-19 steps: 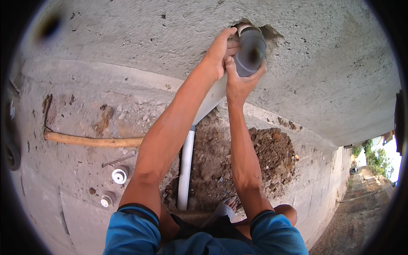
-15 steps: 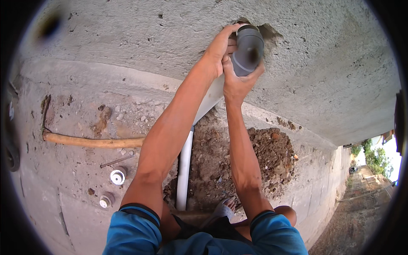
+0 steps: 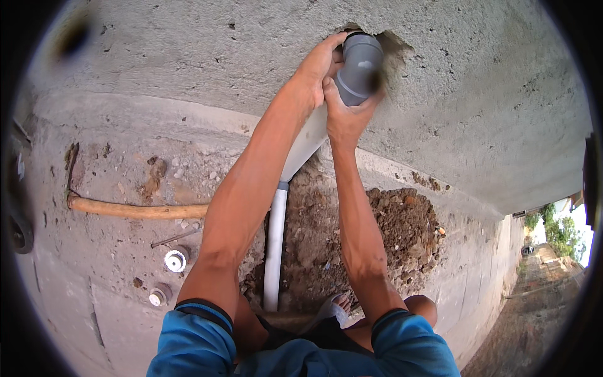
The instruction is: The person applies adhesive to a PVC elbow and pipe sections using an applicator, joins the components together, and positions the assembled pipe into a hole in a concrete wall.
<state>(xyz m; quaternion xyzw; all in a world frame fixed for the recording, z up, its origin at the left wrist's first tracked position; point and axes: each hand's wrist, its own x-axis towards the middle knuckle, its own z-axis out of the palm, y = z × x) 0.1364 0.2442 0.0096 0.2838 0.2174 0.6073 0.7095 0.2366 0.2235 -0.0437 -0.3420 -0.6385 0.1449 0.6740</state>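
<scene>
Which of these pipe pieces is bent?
The grey elbow, held by the right hand at the wall hole; the pale sloping pipe and lower white pipe look straight.

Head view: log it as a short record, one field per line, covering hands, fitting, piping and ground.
Left hand: at the upper left side of the elbow, fingers partly hidden
Right hand: cupping the elbow's lower end
Fitting: grey pipe elbow, upper end at a broken hole in the concrete wall
Piping: white pipe below a grey collar; a pale pipe rises from it behind the hands
Ground, left: wooden-handled tool, thin metal rod, two small white-topped containers
Ground, right: loose soil heap
</scene>
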